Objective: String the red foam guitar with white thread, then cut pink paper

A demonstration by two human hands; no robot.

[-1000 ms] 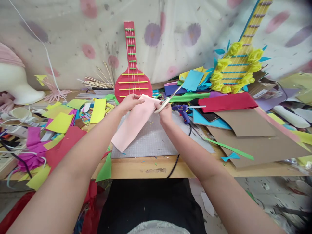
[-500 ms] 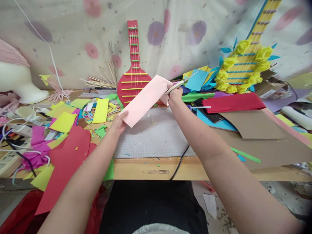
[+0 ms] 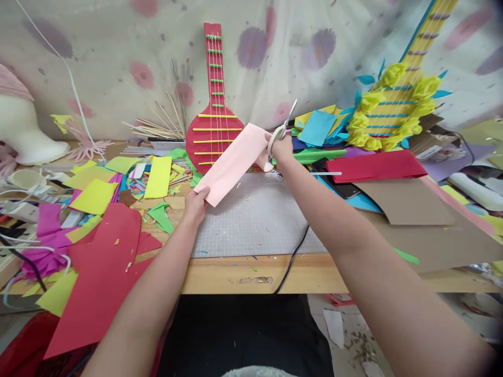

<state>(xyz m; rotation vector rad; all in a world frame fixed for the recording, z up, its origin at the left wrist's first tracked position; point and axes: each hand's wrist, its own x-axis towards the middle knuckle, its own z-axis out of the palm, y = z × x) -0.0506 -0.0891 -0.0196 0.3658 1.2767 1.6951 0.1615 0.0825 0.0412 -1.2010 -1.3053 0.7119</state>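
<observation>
Backdrop, one: pale, printed with pink and purple flowers, hung along the far side.

Tabletop, one: wooden, laden on left and right with coloured pieces.

Brown board, one: laid flat at right, partly covered by a smaller brown piece.

Yellow string instrument, one: stood far right, trimmed with yellow flowers and blue leaves.

Red string instrument, one: stood upright at far centre, crossed by green and yellow bars.

Grey cutting mat, one: gridded, laid flat at near centre.

Red sheet, one: spread at near left.

Pink sheet, one: held raised over the mat, partly in front of the red instrument. Its long axis is run from near left to far right; its far-right end is bent downward.

Left grip: closed upon the pink sheet's near-left end.

Right grip: closed around the scissors; the pink sheet's far-right corner is met by its fingertips.

Scissors, one pair: pale-handled, blades pointed upward and slightly right.

White label, one: at far right, marked too small to be read.
</observation>
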